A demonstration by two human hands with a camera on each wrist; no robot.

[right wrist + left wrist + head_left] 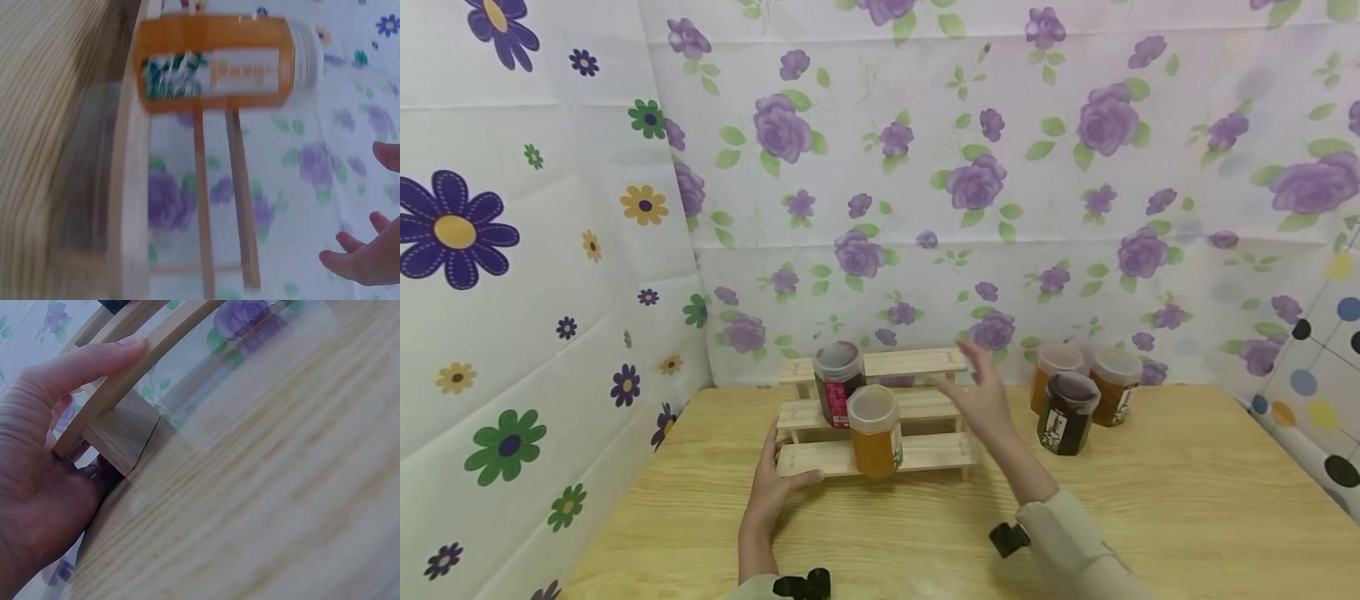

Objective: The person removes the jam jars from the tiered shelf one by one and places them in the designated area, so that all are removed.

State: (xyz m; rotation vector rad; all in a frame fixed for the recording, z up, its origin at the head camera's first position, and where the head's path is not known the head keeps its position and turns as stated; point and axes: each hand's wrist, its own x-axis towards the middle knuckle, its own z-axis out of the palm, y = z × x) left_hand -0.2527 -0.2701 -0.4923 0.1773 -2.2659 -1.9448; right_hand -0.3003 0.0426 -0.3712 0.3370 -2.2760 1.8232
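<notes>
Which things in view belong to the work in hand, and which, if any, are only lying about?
Belonging, it seems:
wooden rack, held by the left hand
orange jar and dark jar on it
probably the three jars at right

Only surroundings:
table
flowered cloth
spotted cloth

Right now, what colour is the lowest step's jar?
Orange jar, clearest in the right wrist view.

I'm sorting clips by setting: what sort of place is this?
Probably an indoor corner set up for a tabletop activity: flower-printed sheeting backs a wood-grain table, which bears a tiered wooden rack and several jars.
</notes>
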